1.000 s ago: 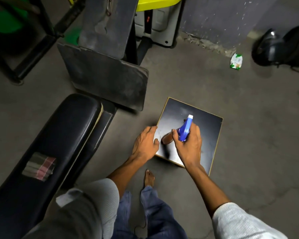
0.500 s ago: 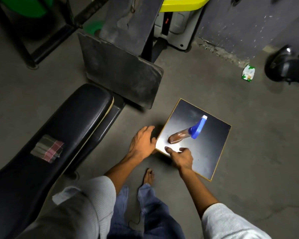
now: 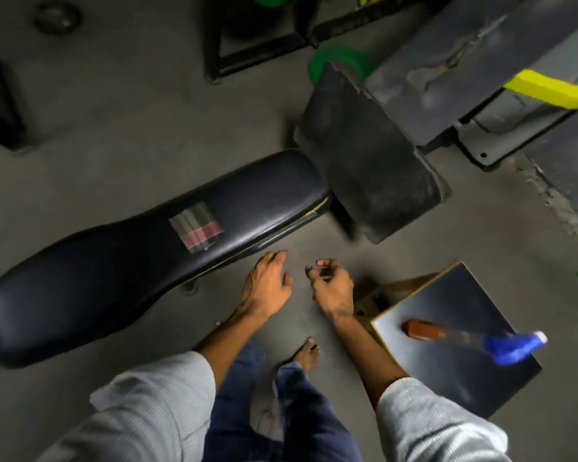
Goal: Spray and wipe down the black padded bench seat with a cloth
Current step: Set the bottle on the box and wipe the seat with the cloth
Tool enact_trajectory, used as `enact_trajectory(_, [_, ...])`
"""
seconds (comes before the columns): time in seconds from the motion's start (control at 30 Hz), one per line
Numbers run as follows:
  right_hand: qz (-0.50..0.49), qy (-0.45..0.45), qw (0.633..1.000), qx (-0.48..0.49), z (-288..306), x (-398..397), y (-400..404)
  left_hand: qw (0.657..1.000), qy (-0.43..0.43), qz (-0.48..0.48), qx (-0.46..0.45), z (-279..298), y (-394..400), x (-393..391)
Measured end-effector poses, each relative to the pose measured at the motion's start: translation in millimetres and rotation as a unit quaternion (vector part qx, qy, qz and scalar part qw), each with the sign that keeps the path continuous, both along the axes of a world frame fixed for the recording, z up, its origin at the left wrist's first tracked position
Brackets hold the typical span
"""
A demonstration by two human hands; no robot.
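Observation:
The black padded bench seat [image 3: 121, 261] runs from lower left toward the centre. A folded checked cloth [image 3: 197, 226] lies on its top. My left hand [image 3: 264, 283] hovers just beside the bench's near edge, fingers relaxed and holding nothing. My right hand [image 3: 331, 288] hangs next to it over the floor, fingers loosely curled, empty. The spray bottle [image 3: 471, 340], brown with a blue trigger head, lies on its side on a small black stool [image 3: 464, 378] to the right, apart from both hands.
A worn dark pad [image 3: 371, 168] of a gym machine stands just beyond the bench's far end, with a yellow bar [image 3: 548, 88] behind it. A black frame [image 3: 264, 51] and green weight plate [image 3: 341, 63] sit at the back. My bare foot [image 3: 306, 356] is on the concrete floor.
My right hand let go of the spray bottle, which now lies on the stool. Both hands left the stool and moved toward the bench. The view swung left.

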State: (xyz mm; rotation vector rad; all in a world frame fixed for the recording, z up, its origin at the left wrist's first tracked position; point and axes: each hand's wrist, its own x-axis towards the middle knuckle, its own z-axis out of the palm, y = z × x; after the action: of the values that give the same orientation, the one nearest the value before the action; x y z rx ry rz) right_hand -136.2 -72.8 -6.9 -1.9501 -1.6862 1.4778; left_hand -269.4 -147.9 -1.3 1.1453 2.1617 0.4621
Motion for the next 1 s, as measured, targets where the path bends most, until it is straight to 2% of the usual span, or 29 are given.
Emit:
enact_trajectory(0.17, [0.138,0.011,0.990,0.019,-2,-101,-19,0.991,0.000,0.136,-0.007,-5,-54,-79])
enact_trajectory(0.37, [0.282,0.028,0.958,0.042,-27,-209,-56,0.966,0.012,0.257,-0.021,-29,-113,-158])
enact_trajectory(0.53, [0.414,-0.009,0.904,0.109,-63,-267,-67,0.949,0.023,0.314,-0.023,-64,-145,-204])
enact_trajectory(0.7, [0.543,-0.024,0.814,0.204,-123,-302,-54,0.944,0.038,0.328,-0.018,-110,-154,-233])
enact_trajectory(0.9, [0.585,-0.039,0.729,0.354,-205,-321,-27,0.942,0.106,0.319,-0.016,-194,-159,-257])
enact_trajectory(1.0, [0.552,-0.055,0.737,0.387,-236,-319,-14,0.933,0.156,0.323,0.007,-224,-159,-262])
